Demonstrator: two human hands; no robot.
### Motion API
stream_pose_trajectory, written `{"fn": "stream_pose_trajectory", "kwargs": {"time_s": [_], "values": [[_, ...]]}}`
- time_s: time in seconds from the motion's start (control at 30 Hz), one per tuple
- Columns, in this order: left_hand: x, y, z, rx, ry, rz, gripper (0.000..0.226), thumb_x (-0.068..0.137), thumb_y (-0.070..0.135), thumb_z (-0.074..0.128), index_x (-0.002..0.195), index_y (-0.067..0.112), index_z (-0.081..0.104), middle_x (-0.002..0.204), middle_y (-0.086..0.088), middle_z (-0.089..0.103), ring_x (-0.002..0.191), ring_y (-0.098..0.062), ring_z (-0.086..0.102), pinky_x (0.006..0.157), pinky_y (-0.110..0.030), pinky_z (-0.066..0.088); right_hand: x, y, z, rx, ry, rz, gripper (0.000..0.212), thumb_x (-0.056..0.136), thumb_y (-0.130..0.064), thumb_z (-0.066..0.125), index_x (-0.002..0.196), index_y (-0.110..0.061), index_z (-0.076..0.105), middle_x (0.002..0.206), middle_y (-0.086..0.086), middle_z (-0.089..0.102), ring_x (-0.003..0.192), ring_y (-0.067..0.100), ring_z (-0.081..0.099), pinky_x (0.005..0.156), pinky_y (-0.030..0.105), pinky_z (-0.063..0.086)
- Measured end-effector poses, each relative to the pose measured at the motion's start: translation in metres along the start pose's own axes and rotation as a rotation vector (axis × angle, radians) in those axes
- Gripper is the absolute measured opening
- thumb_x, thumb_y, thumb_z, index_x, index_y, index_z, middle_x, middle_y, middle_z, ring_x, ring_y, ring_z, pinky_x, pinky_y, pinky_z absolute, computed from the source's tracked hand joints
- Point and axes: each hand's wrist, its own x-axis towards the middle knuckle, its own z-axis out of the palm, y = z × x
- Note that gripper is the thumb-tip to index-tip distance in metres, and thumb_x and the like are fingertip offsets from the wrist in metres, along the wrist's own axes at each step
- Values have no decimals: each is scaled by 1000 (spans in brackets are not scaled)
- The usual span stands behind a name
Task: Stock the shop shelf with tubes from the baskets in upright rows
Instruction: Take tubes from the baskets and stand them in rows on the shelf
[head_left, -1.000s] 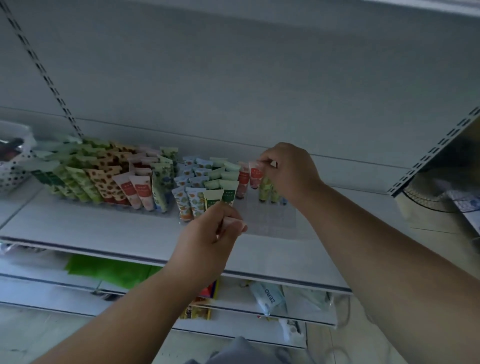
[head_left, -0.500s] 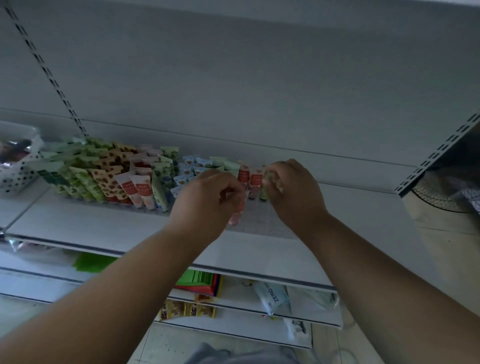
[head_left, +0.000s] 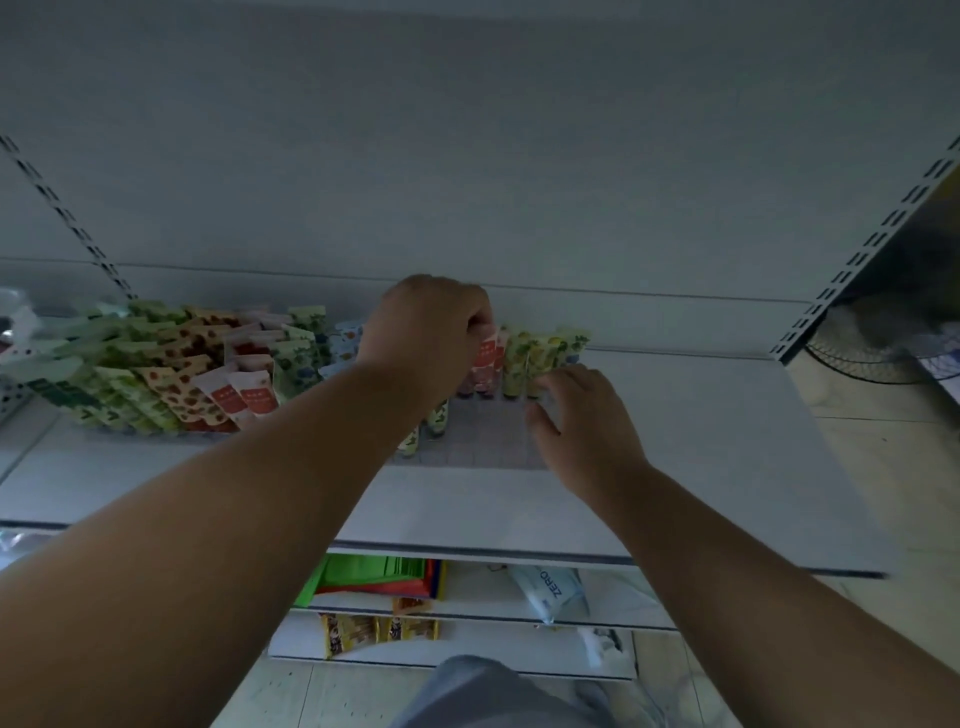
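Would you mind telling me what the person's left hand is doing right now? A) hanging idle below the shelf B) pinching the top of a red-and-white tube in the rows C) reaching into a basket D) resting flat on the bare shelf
B: the left hand has its fingers curled in a pinching grip on the top of a red-and-white tube standing beside the yellow-green tubes.

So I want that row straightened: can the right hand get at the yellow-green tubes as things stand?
Probably yes: the right hand is already right beside the yellow-green tubes, with nothing between.
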Motion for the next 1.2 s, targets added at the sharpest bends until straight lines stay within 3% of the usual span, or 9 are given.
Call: {"fn": "stream_pose_trajectory", "kwargs": {"time_s": [0.33, 0.53, 0.8, 1.03, 1.2], "values": [[0, -5, 0, 75, 4, 32, 11, 88, 18, 61, 82, 20, 70, 79, 4, 67, 81, -19, 57, 63, -25, 36, -1, 3, 15, -34, -19, 1, 27, 90, -29, 61, 108, -9, 63, 107, 8, 60, 99, 29, 53, 85, 37, 46], [1, -8, -2, 99, 14, 12, 11, 87, 18, 61, 83, 20, 71, 81, 5, 69, 80, -18, 57, 63, -24, 40, -3, 2, 15, -89, -52, 1, 31, 91, -33, 59, 111, -11, 63, 110, 8, 59, 104, 28, 52, 88, 38, 44], [-7, -12, 9, 127, -138, -35, 11, 88, 26, 62, 90, 22, 71, 86, -3, 68, 91, -23, 56, 73, -31, 46, -9, -2, 15, -132, -85, -11, 36, 91, -37, 57, 119, -16, 60, 117, 4, 56, 111, 26, 48, 94, 38, 42], [-36, -4, -4, 127, -2, -28, 16, 86, 29, 64, 96, 16, 65, 93, -4, 63, 93, -28, 55, 77, -36, 44, -8, -21, -2, -21, 19, -83, 31, 92, -33, 55, 113, -11, 60, 109, 8, 58, 105, 29, 51, 90, 39, 42], [-83, -2, -15, 108, 114, -151, 20, 79, 24, 69, 97, 17, 67, 96, -5, 65, 92, -33, 59, 79, -40, 49, 6, -54, -21, 157, 138, -249, 32, 89, -32, 53, 110, -10, 62, 106, 9, 58, 98, 30, 53, 84, 38, 43]]}}
